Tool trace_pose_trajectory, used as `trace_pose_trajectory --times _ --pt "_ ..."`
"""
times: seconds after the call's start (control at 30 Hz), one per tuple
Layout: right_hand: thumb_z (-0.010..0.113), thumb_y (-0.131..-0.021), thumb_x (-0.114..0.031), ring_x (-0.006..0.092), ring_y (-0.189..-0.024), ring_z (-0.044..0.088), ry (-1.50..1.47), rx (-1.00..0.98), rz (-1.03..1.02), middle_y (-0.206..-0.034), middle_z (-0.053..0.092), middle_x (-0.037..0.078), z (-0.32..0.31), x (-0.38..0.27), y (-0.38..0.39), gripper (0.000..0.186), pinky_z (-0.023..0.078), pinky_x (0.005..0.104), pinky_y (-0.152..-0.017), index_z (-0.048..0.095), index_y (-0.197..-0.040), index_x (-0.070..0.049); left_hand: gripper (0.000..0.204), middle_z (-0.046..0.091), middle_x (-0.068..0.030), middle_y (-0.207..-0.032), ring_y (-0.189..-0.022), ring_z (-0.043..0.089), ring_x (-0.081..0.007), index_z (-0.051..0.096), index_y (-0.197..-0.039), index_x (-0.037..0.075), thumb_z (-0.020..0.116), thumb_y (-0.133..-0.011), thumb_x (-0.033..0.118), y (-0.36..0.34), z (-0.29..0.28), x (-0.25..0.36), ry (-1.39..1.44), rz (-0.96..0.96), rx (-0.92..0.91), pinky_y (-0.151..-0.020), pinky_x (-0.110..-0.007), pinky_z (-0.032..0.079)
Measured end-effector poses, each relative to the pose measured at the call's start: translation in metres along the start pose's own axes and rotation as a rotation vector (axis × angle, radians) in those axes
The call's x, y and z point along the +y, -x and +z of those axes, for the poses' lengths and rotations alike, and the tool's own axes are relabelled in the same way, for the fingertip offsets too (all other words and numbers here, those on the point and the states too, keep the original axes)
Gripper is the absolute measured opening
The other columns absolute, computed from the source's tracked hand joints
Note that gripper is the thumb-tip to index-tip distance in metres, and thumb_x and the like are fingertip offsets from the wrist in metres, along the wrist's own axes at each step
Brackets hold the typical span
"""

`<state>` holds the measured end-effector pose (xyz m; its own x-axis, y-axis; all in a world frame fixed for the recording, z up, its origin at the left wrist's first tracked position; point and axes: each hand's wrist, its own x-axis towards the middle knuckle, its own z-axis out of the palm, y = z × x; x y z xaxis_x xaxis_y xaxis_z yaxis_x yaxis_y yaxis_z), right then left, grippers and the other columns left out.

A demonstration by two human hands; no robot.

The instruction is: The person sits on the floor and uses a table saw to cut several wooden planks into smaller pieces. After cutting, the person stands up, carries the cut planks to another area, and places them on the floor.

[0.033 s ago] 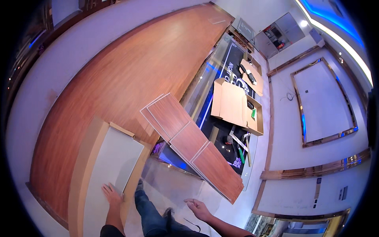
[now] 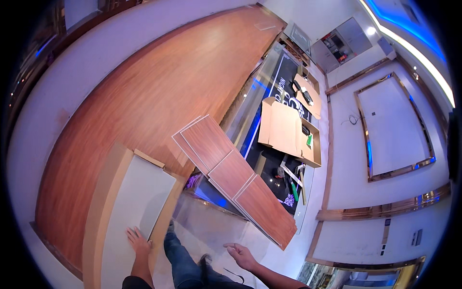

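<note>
My left hand (image 2: 138,240) lies with spread fingers on a pale grey panel (image 2: 139,192), its palm toward the surface. That panel sits inside an opened long cardboard box (image 2: 103,200) at the lower left. Held over the floor beside my legs, my right hand (image 2: 243,256) has curled fingers, thumb and index close together. Nothing shows in it. Ahead of it, a stack of reddish-brown wood-look floor planks (image 2: 231,171) lies slantwise, overlapping the glass-topped low platform (image 2: 211,192) and the laid wood-look floor (image 2: 144,106).
An open cardboard box (image 2: 284,127) stands on the black platform surface, another carton (image 2: 310,94) behind it. Near them lie a tape measure (image 2: 280,172), a hammer (image 2: 301,176), a metal square (image 2: 290,174) and a green-handled tool (image 2: 294,189). White walls (image 2: 394,125) with shiny trim bound the right.
My left hand has shifted very slightly on the grey panel. Otherwise the view is only marginally displaced, and my right hand holds the same pose.
</note>
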<state>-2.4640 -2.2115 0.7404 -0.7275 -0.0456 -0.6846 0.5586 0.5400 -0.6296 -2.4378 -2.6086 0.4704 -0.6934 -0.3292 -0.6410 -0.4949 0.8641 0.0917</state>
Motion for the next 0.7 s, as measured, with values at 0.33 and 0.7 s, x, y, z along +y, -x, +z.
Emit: trace_pose_trajectory --times 0.33,0.7 --pt "0.051 -0.101 -0.034 0.0168 -0.094 0.059 0.092 -0.012 -0.083 -0.107 0.067 0.009 0.023 -0.006 -0.025 0.039 0.046 0.0301 -0.088 0.063 -0.123 -0.004 0.082 0.010 -0.0342 -0.156 -0.145 0.010 -0.0500 0.018 -0.151 -0.005 0.058 -0.084 0.017 -0.024 0.071 -0.013 -0.102 -0.078 0.210 -0.117 -0.056 0.015" --pt "0.052 -0.099 -0.037 0.0302 -0.088 0.064 0.153 0.068 -0.149 -0.096 0.067 0.018 -0.008 -0.022 0.046 0.039 0.049 0.0379 -0.082 0.064 -0.118 -0.005 0.043 0.062 -0.0270 -0.115 -0.108 0.061 -0.0400 0.056 -0.127 -0.004 0.061 -0.087 0.013 0.015 -0.052 -0.084 0.304 0.116 0.191 -0.095 -0.049 0.046"
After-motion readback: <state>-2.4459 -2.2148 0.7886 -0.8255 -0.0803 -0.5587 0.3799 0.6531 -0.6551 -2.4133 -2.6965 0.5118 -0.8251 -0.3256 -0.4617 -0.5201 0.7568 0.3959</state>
